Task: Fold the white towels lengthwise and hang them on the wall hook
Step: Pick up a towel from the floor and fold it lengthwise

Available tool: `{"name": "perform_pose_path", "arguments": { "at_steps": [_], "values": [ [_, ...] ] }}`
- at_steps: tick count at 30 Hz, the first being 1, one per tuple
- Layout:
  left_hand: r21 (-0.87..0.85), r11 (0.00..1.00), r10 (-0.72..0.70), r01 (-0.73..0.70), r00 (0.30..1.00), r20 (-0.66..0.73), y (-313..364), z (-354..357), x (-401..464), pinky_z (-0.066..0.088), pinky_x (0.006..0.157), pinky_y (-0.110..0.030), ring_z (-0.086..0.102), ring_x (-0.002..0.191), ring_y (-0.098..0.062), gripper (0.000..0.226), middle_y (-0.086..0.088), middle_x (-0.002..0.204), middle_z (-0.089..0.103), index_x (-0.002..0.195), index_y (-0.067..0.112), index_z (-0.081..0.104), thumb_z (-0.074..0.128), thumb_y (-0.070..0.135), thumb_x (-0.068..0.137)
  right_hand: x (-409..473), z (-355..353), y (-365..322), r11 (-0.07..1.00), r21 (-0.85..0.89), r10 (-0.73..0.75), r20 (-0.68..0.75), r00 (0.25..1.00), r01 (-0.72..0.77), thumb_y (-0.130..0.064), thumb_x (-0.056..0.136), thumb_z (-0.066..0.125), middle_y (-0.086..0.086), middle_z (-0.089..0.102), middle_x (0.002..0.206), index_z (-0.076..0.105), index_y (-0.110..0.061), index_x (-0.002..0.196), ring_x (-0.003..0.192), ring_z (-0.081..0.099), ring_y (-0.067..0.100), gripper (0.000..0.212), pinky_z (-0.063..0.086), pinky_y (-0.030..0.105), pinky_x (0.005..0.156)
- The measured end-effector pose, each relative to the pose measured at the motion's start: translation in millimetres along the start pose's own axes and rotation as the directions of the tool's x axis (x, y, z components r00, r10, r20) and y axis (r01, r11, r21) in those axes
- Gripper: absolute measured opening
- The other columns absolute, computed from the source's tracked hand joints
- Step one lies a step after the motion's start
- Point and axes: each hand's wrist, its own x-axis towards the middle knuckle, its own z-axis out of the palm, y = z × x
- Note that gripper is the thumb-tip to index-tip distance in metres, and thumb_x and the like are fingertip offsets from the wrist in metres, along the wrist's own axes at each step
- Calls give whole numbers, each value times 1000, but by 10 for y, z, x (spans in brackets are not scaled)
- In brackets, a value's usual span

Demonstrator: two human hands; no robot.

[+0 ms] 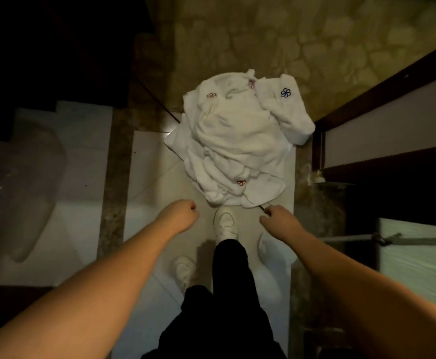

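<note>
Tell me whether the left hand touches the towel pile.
Apart. The head view shows bare floor between the left hand and the towel pile.

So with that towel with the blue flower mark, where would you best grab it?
Take the towel with the blue mark by its free lower end at the right of the heap, coming from the right. It lies on top there and apart from the crumpled rest, so it should lift away cleanly.

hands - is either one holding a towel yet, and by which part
Neither. The left hand is curled on nothing; the right hand hangs loose just short of the near edge of the towel pile.
</note>
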Motion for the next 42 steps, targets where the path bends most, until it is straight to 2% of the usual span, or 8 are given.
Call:
{"name": "perform_pose_path", "arguments": {
  "at_steps": [5, 13, 16, 18, 23, 30, 33, 42],
  "values": [
    [-297, 951, -91, 79, 995, -28, 140, -76, 1012, 43, 77, -30, 62, 100, -27, 28, -15, 116, 67, 113, 5, 67, 51, 24, 99, 1061, -167, -49, 994, 107, -6, -52, 999, 11, -26, 101, 55, 19, 46, 148, 42, -2, 147, 133, 47, 31, 54, 36, 26, 97],
    [-531, 817, -227, 225, 972, 62, 375, 174, 2487, 49, 97, -43, 63, 109, -37, 26, -22, 118, 66, 115, 0, 65, 53, 13, 96, 2403, -54, -47, 977, 202, -54, -92, 994, 71, -27, 94, 65, 16, 49, 145, 41, -8, 148, 134, 47, 30, 62, 36, 29, 103],
    [-689, 693, -213, 215, 973, 89, 482, 222, 2919, 50, 96, -41, 64, 98, -29, 19, -16, 113, 67, 106, 4, 63, 55, 20, 100, 2812, -70, -145, 979, 158, -106, -140, 984, 128, -30, 93, 67, 17, 42, 150, 34, -12, 153, 138, 40, 33, 71, 33, 36, 112],
    [-810, 546, -219, 213, 970, 108, 545, 217, 3126, 50, 79, -33, 61, 84, -20, 18, -6, 101, 66, 94, 12, 61, 58, 28, 100, 3018, -70, -257, 978, 127, -145, -147, 978, 164, -32, 92, 68, 17, 39, 151, 33, -14, 154, 140, 37, 34, 74, 31, 37, 114],
    [-921, 345, -219, 182, 970, 109, 608, 225, 3438, 43, 64, -24, 55, 67, -13, 16, 0, 81, 64, 85, 18, 64, 63, 29, 97, 3285, -6, -477, 969, 137, -175, -195, 965, 204, -31, 89, 73, 15, 45, 141, 41, -19, 148, 133, 42, 34, 69, 37, 37, 108],
    [-987, 81, -64, 137, 989, 131, 774, 96, 3174, 48, 49, -21, 62, 66, -15, 14, -4, 69, 70, 97, 6, 64, 54, 13, 101, 3086, -97, -597, 975, -23, -218, -262, 940, 219, -40, 90, 70, 12, 49, 135, 47, -19, 141, 126, 44, 33, 59, 39, 42, 100],
    [-989, 34, 54, 143, 988, 144, 781, -12, 2735, 50, 56, -20, 68, 73, -17, 15, -8, 82, 74, 102, 5, 65, 50, 8, 100, 2749, -181, -564, 961, -137, -271, -318, 909, 239, -30, 94, 62, 10, 53, 129, 56, -21, 133, 119, 47, 31, 40, 38, 40, 95],
    [-979, -173, 82, 106, 992, 93, 714, -501, 1225, 59, 65, -20, 73, 68, -14, 14, -4, 74, 73, 97, 11, 61, 48, 8, 100, 1311, -437, -281, 977, 105, -152, -277, 949, 187, -17, 94, 55, 5, 65, 100, 65, -14, 107, 99, 62, 30, 17, 43, 37, 85]
  ]
}}
